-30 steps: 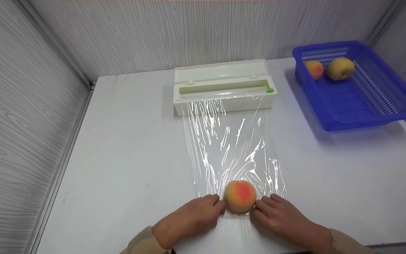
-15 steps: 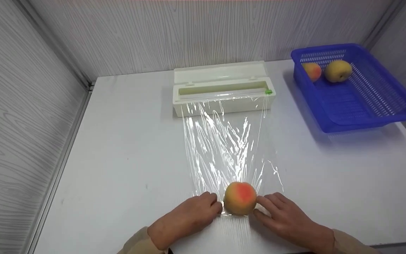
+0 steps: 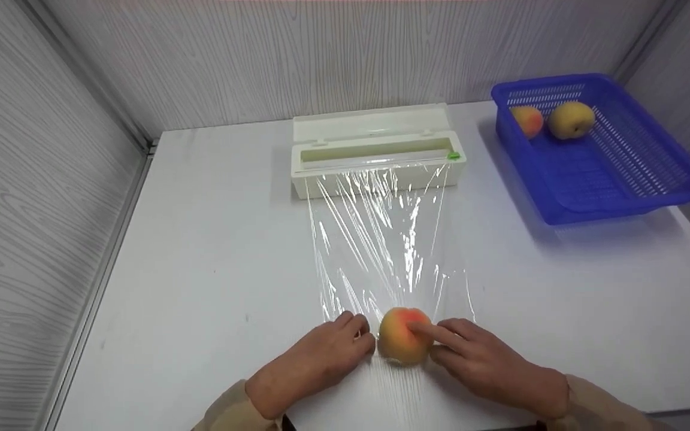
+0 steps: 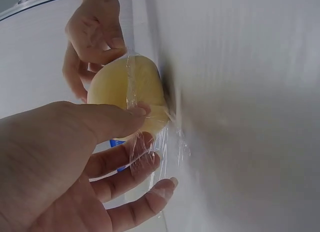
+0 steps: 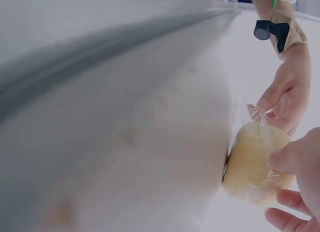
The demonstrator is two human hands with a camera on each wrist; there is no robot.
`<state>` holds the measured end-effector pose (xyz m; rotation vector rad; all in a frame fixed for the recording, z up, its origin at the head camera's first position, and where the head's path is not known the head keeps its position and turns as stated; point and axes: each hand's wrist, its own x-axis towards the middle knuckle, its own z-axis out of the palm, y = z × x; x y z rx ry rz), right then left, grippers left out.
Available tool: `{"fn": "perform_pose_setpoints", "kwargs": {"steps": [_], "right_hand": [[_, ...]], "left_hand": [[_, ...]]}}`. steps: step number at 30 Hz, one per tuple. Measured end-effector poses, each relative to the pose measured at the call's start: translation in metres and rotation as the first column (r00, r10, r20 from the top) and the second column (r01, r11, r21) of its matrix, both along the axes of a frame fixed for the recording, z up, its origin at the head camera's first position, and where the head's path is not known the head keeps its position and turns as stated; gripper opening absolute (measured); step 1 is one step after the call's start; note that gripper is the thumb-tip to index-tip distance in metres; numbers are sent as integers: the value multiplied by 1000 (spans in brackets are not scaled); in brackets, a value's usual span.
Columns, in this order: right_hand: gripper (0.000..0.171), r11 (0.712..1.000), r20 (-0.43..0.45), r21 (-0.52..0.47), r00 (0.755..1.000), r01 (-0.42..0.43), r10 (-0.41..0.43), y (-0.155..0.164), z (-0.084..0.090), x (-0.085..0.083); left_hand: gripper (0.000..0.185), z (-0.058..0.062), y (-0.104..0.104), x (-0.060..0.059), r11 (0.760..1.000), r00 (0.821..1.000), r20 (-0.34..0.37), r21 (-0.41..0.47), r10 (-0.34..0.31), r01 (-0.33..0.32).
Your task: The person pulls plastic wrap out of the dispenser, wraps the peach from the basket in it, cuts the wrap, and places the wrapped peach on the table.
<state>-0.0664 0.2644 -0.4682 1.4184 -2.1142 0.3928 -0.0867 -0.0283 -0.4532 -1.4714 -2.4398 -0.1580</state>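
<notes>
A peach (image 3: 398, 347) with a red blush sits on the near end of a sheet of plastic wrap (image 3: 357, 251). The sheet runs from an open white dispenser box (image 3: 381, 176). At the peach's left, my left hand (image 3: 336, 347) pinches the wrap between thumb and fingers; wrinkled film crosses its fingertips in the left wrist view. My right hand (image 3: 480, 362) holds the peach's right side, index fingertip on its top. In the right wrist view its thumb (image 5: 287, 159) presses film against the peach. A band of film lies across the peach's near side (image 4: 112, 87).
A blue plastic basket (image 3: 545, 197) stands at the right, with a peach (image 3: 527, 121) and a yellow fruit (image 3: 571, 120) inside. A green slider (image 3: 453, 155) sits at the box's right end. Wood-grain panels (image 3: 261, 60) border the white table (image 3: 201, 239).
My right index finger has moved from the peach's right side onto its top. My left hand has shifted slightly forward. The creases in the wrap have changed.
</notes>
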Motion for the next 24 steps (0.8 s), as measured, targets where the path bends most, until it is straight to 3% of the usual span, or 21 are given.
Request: {"fn": "perform_pose_setpoints", "kwargs": {"steps": [4,7,11,15,17,20,24], "right_hand": [[24,999,96,-9,995,-38,39,0,3,-9],[9,998,206,-28,977,-57,62,1,7,-16],[24,989,315,-93,938,-119,143,2,12,-28],[24,976,384,-133,899,-173,212,1,17,-40],[23,977,435,-128,876,-171,210,1,20,-45],[22,988,551,-77,821,-131,151,2,26,-51],[18,997,645,-4,761,-82,65,3,32,-56]], "left_hand": [[6,3,0,-6,1000,1000,-3,-13,4,-4],[8,5,-1,-10,1000,1000,20,11,-3,3],[9,11,0,-16,1000,996,88,-7,13,-12],[16,14,4,-23,996,992,111,-76,54,-45],[18,16,6,-26,993,992,102,-103,70,-59],[20,20,8,-30,990,992,92,-117,88,-77],[27,32,11,-32,989,988,77,-81,133,-127]]}}
